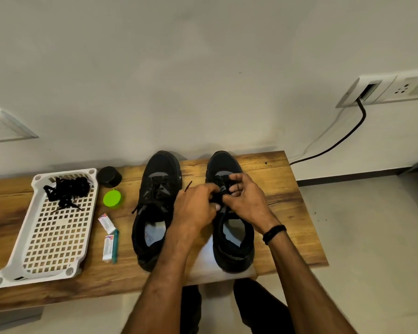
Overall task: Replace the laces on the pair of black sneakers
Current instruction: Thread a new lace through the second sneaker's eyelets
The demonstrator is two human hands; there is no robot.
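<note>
Pinching the lace [187,186], left hand [196,209] and right hand [249,201] grip it over the right sneaker [237,260].

No text, brand or number resolves in this frame. Two small white cartons [108,224] lying on the bench [287,189], lower left of centre, carry red, blue and grey print blocks, but the lettering is too blurred to read. The pale insole [155,233] of the sneaker [163,163] left of centre shows a faint dark mark near its left edge, possibly letters; illegible.
</note>
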